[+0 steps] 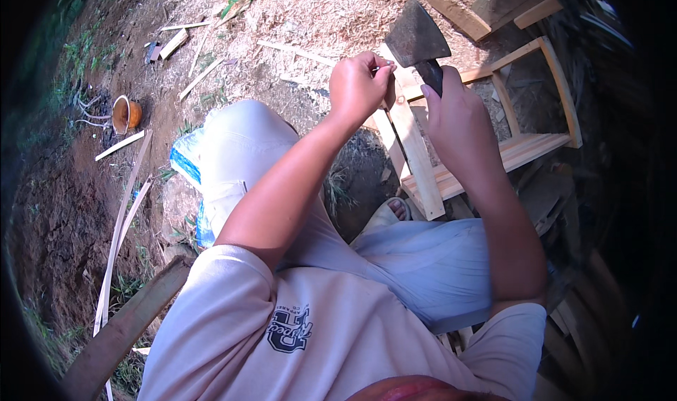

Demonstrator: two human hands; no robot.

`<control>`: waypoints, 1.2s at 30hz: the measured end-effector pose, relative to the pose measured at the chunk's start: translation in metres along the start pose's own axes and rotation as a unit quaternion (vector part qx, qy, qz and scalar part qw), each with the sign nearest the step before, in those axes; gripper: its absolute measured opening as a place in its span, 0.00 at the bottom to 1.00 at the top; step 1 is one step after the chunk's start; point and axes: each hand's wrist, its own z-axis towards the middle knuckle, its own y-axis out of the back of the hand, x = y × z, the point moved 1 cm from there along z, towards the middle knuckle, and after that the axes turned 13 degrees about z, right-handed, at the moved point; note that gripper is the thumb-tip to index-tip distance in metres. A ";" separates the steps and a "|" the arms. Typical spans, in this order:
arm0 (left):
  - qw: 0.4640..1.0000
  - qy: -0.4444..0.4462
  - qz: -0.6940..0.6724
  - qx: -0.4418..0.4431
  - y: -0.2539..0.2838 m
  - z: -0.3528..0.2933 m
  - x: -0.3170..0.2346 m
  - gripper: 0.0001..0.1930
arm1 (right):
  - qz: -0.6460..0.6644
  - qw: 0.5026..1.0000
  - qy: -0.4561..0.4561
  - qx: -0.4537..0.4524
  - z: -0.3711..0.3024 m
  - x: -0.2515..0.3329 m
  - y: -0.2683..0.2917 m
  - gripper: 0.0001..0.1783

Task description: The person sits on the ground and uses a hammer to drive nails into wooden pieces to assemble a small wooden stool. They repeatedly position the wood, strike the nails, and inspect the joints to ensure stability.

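Note:
My right hand point(458, 122) is closed round the dark handle of a trowel point(416, 38), whose flat, grey, triangular blade points away from me. My left hand point(359, 85) is pinched at the fingertips, close to the trowel's blade. Something small and pale shows at those fingertips, too small to name. Beneath both hands lies a pale wooden slat point(422, 165), set across one end of a wooden frame point(518, 146) made of light strips. The near part of the slat shows, while the hands and trowel partly hide its far part.
Wood shavings point(317, 13) cover the ground ahead. Boards point(458, 13) lie at the far right. An orange-brown bucket point(127, 114) rests at left near loose strips point(127, 221). A thick plank point(130, 323) slants at lower left. My sandalled foot point(396, 209) is beside the slat.

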 end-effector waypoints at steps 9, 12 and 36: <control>0.999 -0.016 -0.008 -0.031 -0.007 0.000 0.010 0.07 | -0.016 0.999 -0.016 0.031 -0.003 0.003 -0.003 0.15; 0.999 -0.018 0.007 -0.043 -0.006 -0.003 0.004 0.07 | -0.006 1.000 0.008 0.002 -0.006 0.008 0.000 0.15; 0.998 -0.018 0.022 -0.051 -0.009 -0.002 0.007 0.07 | -0.018 0.999 -0.033 0.016 -0.007 0.016 -0.001 0.15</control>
